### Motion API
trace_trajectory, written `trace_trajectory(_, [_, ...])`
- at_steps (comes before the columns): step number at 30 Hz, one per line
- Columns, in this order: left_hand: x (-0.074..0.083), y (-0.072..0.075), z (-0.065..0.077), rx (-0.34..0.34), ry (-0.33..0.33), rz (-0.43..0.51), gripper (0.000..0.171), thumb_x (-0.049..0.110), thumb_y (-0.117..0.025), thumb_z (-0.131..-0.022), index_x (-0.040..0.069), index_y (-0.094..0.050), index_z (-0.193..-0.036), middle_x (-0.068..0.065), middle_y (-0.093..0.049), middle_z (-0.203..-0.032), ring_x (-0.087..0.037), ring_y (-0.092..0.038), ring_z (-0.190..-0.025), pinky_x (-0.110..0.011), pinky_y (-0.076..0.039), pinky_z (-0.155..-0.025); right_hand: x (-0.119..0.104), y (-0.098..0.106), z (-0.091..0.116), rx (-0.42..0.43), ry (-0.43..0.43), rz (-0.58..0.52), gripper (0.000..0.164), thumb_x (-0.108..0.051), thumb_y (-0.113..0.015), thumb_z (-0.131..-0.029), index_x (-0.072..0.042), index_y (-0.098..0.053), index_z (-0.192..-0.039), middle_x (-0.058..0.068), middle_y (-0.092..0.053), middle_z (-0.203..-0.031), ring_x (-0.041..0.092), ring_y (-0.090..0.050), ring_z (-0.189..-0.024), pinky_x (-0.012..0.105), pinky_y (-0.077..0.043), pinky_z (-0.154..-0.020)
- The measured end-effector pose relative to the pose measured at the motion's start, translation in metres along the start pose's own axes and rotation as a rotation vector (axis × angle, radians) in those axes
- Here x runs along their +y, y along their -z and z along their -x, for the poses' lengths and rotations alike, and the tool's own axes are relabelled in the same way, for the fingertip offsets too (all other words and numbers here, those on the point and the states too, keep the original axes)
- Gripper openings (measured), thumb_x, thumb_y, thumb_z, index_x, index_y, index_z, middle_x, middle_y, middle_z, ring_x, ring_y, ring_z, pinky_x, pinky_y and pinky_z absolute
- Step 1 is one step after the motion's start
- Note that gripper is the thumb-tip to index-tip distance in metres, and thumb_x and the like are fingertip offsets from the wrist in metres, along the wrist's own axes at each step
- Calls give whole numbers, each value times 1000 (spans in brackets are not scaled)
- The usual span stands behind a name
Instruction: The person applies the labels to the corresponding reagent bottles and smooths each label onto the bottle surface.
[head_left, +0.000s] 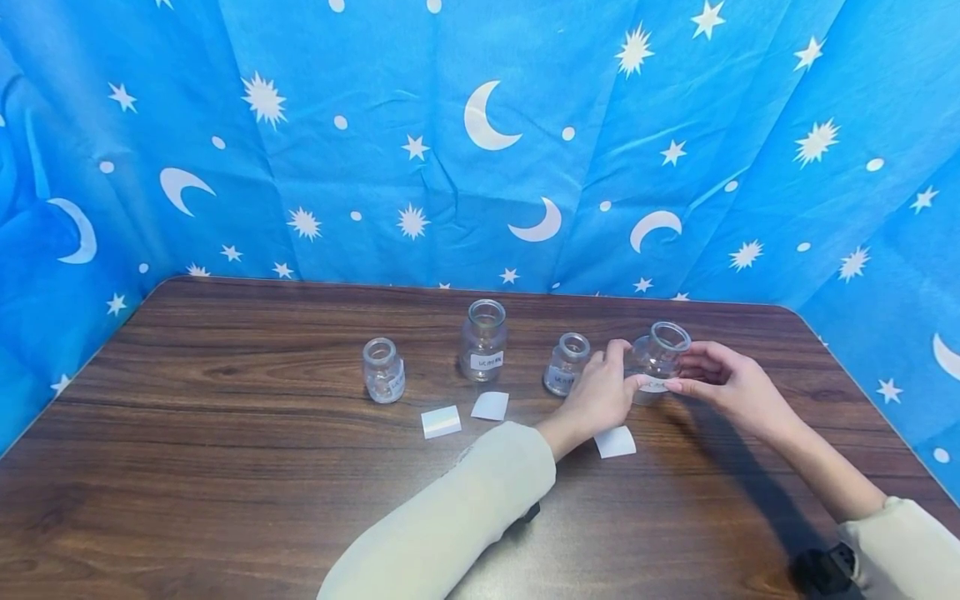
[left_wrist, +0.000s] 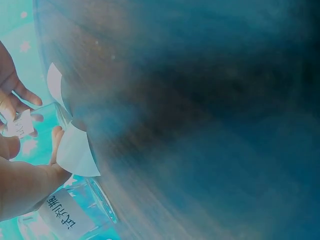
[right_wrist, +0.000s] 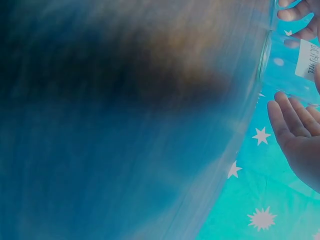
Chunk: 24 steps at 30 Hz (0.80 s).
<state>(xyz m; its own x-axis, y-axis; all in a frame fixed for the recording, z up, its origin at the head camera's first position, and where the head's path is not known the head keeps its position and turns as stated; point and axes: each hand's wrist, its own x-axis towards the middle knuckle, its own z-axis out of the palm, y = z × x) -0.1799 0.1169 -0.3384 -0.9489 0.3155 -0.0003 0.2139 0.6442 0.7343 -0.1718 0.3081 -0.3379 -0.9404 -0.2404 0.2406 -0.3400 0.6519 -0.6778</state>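
At the right of the head view, a clear glass bottle (head_left: 657,353) with a wide rim stands between both hands. A white label (head_left: 655,385) with handwriting is on its front. My left hand (head_left: 602,392) holds the bottle's left side, thumb on the label's left end. From the right, my right hand (head_left: 742,390) holds it too, thumb at the label's other end and fingers along the side. The right wrist view shows the label (right_wrist: 306,59) on the glass. Just left of the left hand is a small labelled bottle (head_left: 564,368), partly covered by that hand.
Further left stand a taller labelled bottle (head_left: 483,340) and another small labelled bottle (head_left: 382,368). White paper pieces lie in front: one (head_left: 441,422), a second (head_left: 491,406), and a third (head_left: 616,442) near the left wrist. A blue star-patterned cloth (head_left: 420,100) hangs behind the wooden table (head_left: 225,467).
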Motion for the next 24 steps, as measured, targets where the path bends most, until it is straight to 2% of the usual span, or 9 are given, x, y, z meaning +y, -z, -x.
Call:
trace_trajectory(6, [1,0,-1,2,7,1,41,34,-51,-92,22,-38,-129,-1,-53,-112,-14,-54,-104,-28,-44,-83,1,-2,0,10,39,18,35,-2,-69,-78,6,-53,-109,23,-63,-96,-7,-57,-82,12,-46,-67])
trace_trajectory(11, [0,-1,-2,6,15,11,40,35,-52,-91,23,-39,-127,0,-53,-113,-14,-53,-105,-29,-44,-84,-1,-3,-1,16,35,40,39,-3,-71,-77,6,-53,-110,23,-63,-98,-8,-57,-83,10,-45,-68])
trace_trajectory(19, [0,-2,-2,7,18,17,40,35,-53,-91,22,-39,-126,-1,-54,-112,-15,-53,-105,-28,-44,-84,-4,-7,1,39,79,109,42,-6,-73,-75,4,-52,-110,22,-64,-97,-7,-57,-82,10,-45,-67])
trace_trajectory(24, [-1,-2,-1,12,16,20,39,34,-53,-91,22,-40,-125,-2,-54,-112,-14,-53,-105,-28,-43,-84,-5,-8,1,39,91,107,43,-6,-74,-75,4,-52,-110,23,-64,-95,-7,-57,-81,10,-45,-66])
